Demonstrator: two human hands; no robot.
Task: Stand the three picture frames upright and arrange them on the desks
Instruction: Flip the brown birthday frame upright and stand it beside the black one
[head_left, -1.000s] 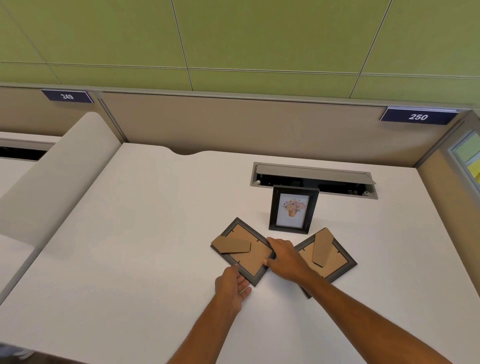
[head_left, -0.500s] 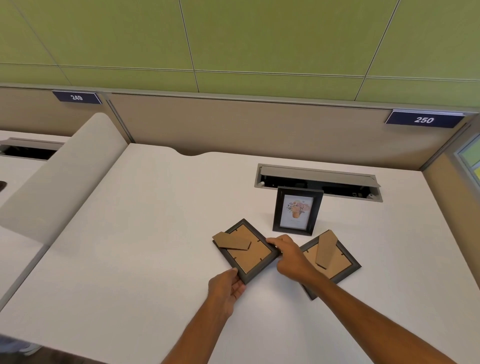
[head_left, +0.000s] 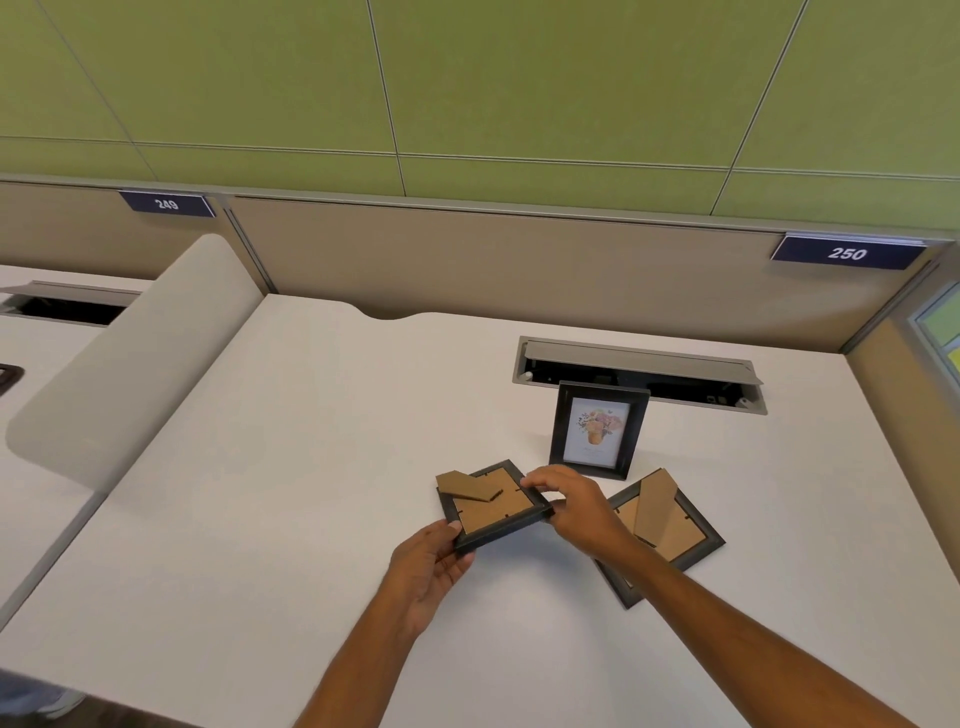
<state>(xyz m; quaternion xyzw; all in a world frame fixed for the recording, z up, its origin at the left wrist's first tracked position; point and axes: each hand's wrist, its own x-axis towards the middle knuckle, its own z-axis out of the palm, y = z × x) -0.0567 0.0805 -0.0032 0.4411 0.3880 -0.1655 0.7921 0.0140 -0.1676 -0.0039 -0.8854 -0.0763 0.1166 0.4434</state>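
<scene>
One black picture frame (head_left: 598, 430) with a flower print stands upright on the white desk (head_left: 311, 467), in front of the cable slot. A second frame (head_left: 493, 512), face down with its brown cardboard back and stand showing, is tilted up off the desk. My left hand (head_left: 434, 566) grips its near corner and my right hand (head_left: 571, 501) pinches its right corner. A third frame (head_left: 670, 530) lies face down to the right, partly under my right forearm, its cardboard stand sticking up.
An open grey cable slot (head_left: 639, 371) runs behind the upright frame. A beige divider (head_left: 130, 364) separates this desk from the left desk, which has its own slot (head_left: 67, 306). Beige panels with labels 249 and 250 close the back; a side panel stands at right.
Both hands have taken hold of the left face-down frame and lifted its near edge off the desk. The other two frames have not moved.
</scene>
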